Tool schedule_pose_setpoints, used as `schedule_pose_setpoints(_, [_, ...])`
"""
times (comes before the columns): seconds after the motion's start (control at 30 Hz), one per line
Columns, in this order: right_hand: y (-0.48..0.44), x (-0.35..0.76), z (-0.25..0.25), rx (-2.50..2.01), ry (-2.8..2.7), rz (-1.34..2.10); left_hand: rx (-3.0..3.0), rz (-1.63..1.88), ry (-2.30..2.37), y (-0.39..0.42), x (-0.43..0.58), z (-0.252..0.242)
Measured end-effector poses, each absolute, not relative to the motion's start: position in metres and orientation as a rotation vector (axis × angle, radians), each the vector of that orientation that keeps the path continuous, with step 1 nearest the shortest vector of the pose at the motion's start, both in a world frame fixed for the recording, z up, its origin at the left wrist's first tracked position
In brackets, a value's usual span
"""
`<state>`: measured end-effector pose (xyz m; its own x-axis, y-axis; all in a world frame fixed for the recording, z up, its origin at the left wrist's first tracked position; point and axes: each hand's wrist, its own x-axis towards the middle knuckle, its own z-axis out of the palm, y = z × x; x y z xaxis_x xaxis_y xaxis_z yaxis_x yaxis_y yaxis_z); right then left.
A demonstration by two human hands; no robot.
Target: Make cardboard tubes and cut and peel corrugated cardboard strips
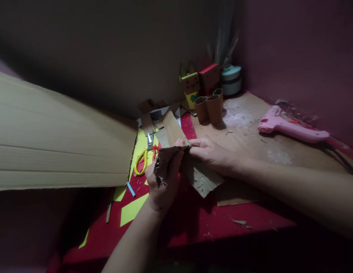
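A torn piece of cardboard (201,176) is between my two hands, above the red tabletop. My left hand (166,182) is closed on it, with a ragged, peeled flap lying over the fingers. On the right, my right hand (207,151) pinches its edge close to the left fingertips. A longer folded cardboard strip (172,127) extends behind the hands. Scissors with yellow handles (140,162) lie just left of my left hand, blades pointing away.
A large cardboard sheet (62,140) juts in from the left. Cardboard tubes (214,109), box figures (191,85) and a lidded container (231,79) stand at the back. A pink glue gun (292,127) lies right. Yellow paper (133,209) and scraps lie around.
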<state>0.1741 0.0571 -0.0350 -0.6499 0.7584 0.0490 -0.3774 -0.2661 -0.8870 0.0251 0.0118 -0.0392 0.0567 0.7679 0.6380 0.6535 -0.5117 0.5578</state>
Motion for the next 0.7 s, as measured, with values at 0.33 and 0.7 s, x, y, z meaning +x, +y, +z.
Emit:
schedule_pose_setpoints(0.33, [0.061, 0.171, -0.041, -0.528, -1.307, 1.811, 2.354, 1.388, 1.383, 0.012, 0.021, -0.043])
schedule_pose_setpoints(0.7, [0.056, 0.171, -0.035, -0.498, -1.093, 2.035, 1.751, 1.601, 1.473, 0.012, 0.039, -0.032])
